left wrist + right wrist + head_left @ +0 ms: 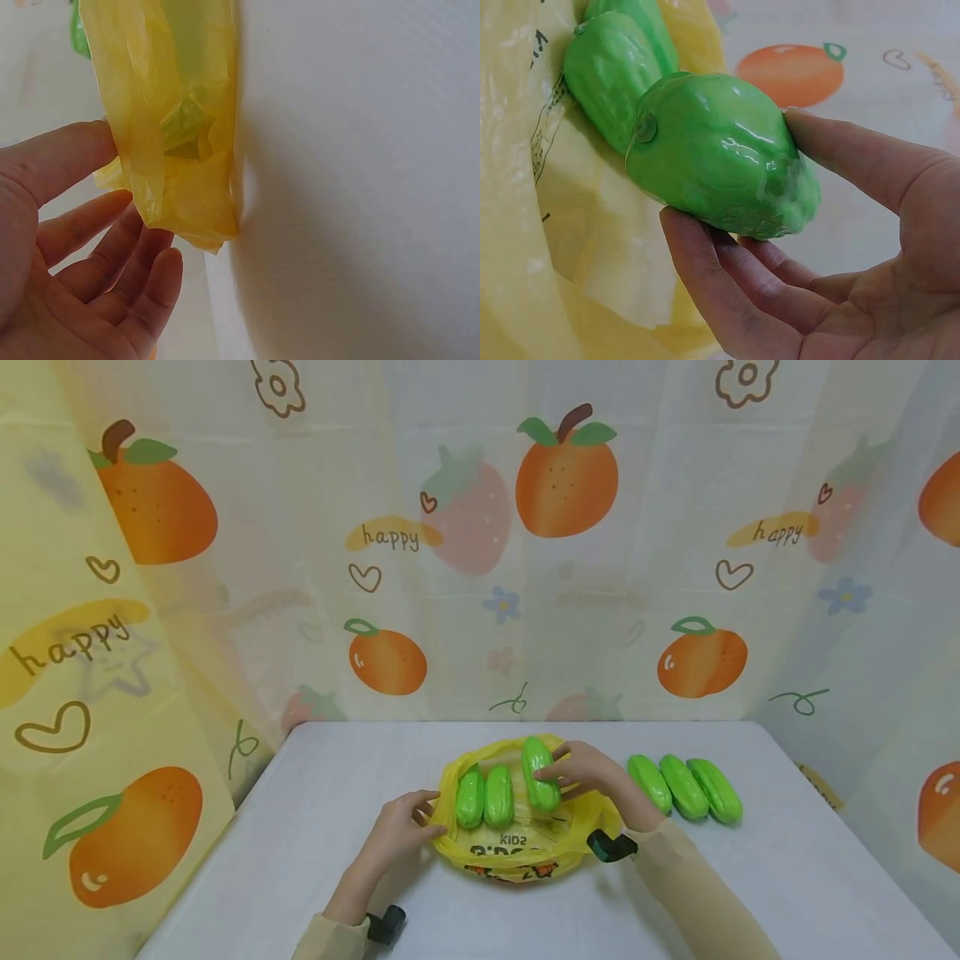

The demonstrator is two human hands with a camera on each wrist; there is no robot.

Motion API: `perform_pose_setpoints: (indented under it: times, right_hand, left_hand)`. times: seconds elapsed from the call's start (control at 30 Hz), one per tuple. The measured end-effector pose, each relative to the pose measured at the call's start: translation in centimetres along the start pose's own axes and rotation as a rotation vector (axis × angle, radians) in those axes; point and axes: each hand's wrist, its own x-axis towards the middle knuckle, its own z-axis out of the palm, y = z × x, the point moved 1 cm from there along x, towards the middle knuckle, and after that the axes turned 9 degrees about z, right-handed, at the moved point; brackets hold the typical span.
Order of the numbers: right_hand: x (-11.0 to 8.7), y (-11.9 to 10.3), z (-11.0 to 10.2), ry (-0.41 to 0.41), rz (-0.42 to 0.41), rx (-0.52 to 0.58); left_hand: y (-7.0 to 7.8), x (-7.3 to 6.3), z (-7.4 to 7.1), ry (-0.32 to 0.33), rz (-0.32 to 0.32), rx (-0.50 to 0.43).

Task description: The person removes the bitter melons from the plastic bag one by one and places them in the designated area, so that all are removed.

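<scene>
A yellow plastic bag [517,862] lies on its side with its mouth spread and dark lettering inside. My right hand [581,768] pinches a glossy green cucumber [536,777] between thumb and fingers, over the bag's right half. Close up, this cucumber [712,146] looks shiny and wrinkled at one end. Two more cucumbers, a left one [470,797] and a right one [498,796], rest side by side in the bag. At its left rim, my left hand [401,822] touches the yellow film [180,187] with thumb and fingers spread apart.
Three more green cucumbers [684,787] lie in a row on the white table [300,827], right of the bag and behind my right forearm. A fruit-print curtain [480,635] hangs along the table's back and sides.
</scene>
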Motion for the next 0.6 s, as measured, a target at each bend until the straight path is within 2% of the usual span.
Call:
perform_pose_setpoints:
  times: [0.27,0.6]
  right_hand:
    - [-1.3,0.0,-0.5,0.01,-0.011,-0.008]
    - [-2.1,0.4,-1.2,0.028,-0.035,-0.001]
  left_hand:
    - [0.0,0.0,0.1,-0.004,0.0,-0.003]
    - [0.2,0.0,0.0,-0.008,-0.004,-0.009]
